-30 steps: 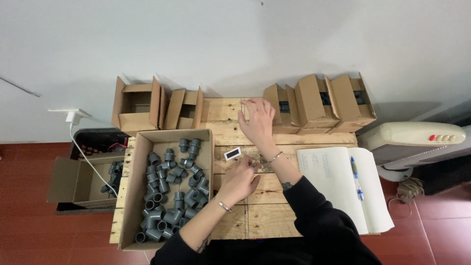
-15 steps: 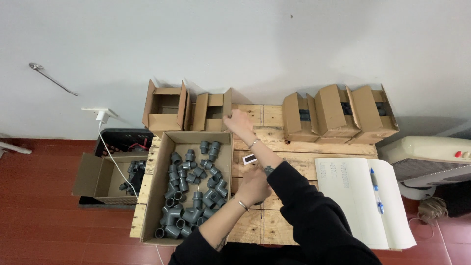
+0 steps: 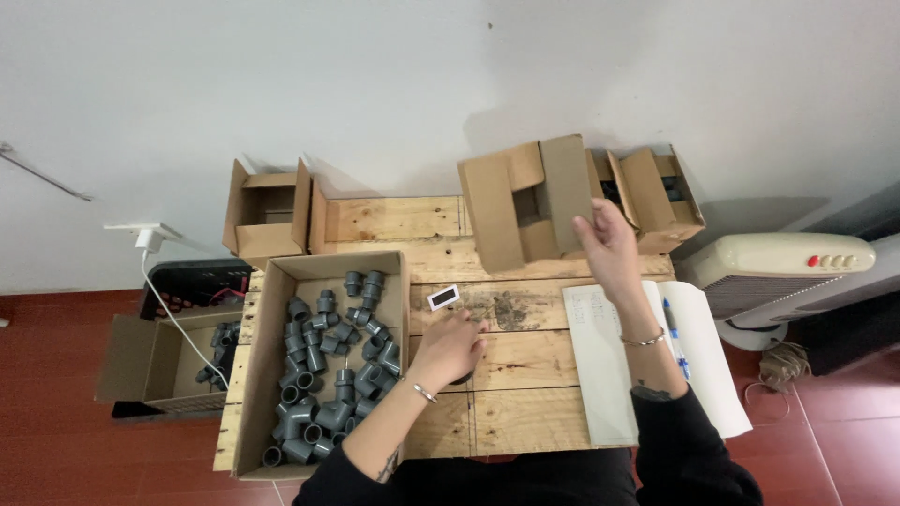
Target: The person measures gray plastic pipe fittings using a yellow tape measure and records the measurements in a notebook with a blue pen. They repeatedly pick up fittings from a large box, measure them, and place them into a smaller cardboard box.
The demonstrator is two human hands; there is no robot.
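Right hand (image 3: 607,245) grips a flap of the small open brown cardboard box (image 3: 525,211), holding it up at the wooden pallet table's (image 3: 525,375) far edge. Left hand (image 3: 450,345) rests curled just beside the big carton of grey plastic pipe fittings (image 3: 328,356); can't tell if it holds anything.

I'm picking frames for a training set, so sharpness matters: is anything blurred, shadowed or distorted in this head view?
Head view: the right hand and the open brown cardboard box it grips look slightly soft; the grey plastic pipe fittings are sharp. Soft shadows fall on the white wall behind the boxes, no glare; the wooden plank table edges bow slightly, wide-angle style.
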